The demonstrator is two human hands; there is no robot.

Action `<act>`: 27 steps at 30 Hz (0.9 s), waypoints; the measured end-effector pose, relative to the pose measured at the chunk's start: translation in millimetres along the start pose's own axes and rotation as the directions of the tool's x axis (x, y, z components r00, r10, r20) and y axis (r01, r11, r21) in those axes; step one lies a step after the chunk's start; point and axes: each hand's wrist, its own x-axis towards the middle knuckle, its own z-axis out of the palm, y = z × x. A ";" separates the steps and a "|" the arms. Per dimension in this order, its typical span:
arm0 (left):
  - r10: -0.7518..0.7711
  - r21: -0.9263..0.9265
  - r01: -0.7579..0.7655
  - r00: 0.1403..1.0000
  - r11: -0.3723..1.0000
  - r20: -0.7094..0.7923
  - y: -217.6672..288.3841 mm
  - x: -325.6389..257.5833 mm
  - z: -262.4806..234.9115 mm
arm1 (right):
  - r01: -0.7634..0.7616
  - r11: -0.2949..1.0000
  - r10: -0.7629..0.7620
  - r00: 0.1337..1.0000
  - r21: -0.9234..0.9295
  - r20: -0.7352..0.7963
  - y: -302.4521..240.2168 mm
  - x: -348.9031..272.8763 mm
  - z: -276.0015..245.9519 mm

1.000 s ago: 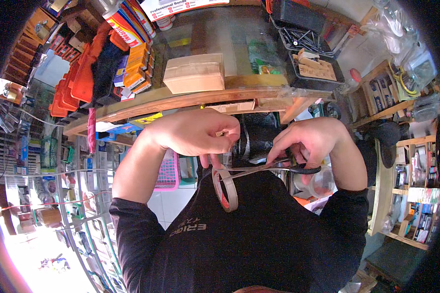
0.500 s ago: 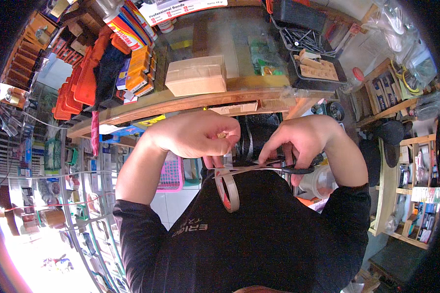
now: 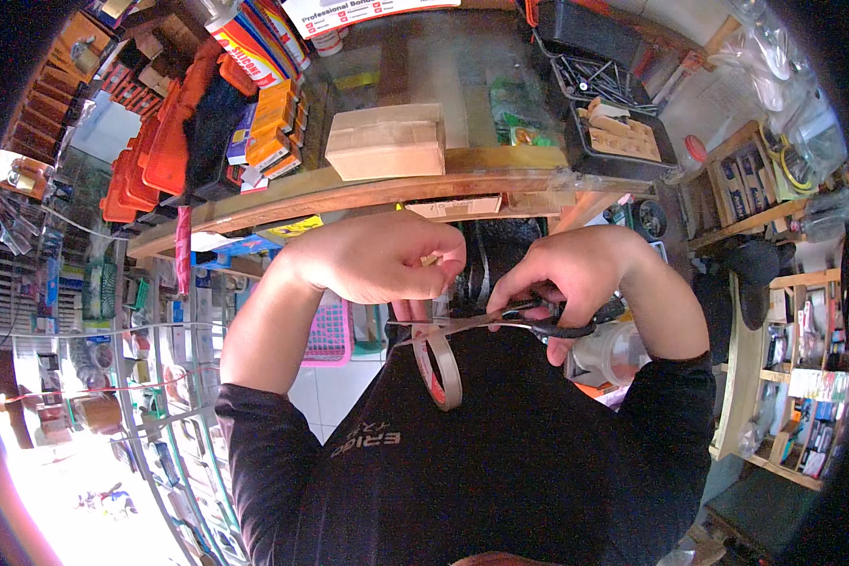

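My left hand (image 3: 382,255) is closed, its fingers curled round a small yellowish thing (image 3: 429,260) that barely shows. Right below those fingers hangs a roll of beige tape (image 3: 455,385) with a red and white inner ring; where its free end is held is hidden. My right hand (image 3: 580,274) grips a pair of scissors (image 3: 481,323) by the black handles. The blades point left, crossing at the top of the tape roll under my left fingertips.
Ahead, a wood-edged glass counter (image 3: 500,162) carries a cardboard box (image 3: 387,141), small orange boxes (image 3: 275,123) and a black tray of screws (image 3: 599,80). Orange bins (image 3: 156,156) stand at left. A pink basket (image 3: 328,330) and a clear tub (image 3: 613,353) sit lower down.
The scissors have slid left, so the blade tips reach farther past the tape roll, and the handles have turned slightly in my right hand. My left hand has hardly moved.
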 end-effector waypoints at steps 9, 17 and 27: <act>-0.003 -0.067 0.005 1.000 0.998 0.024 -0.2 5.6 0.7 | 0.000 1.000 0.000 1.000 0.014 0.030 -0.7 -0.8 -0.4; -0.003 -0.054 0.004 1.000 0.999 0.026 0.2 8.6 1.4 | 0.013 1.000 -0.013 1.000 0.028 -0.011 -0.5 -0.1 3.0; 0.000 -0.094 0.000 1.000 0.996 -0.004 0.8 1.4 5.2 | 0.020 0.992 -0.016 0.999 0.121 -0.031 2.9 3.0 9.5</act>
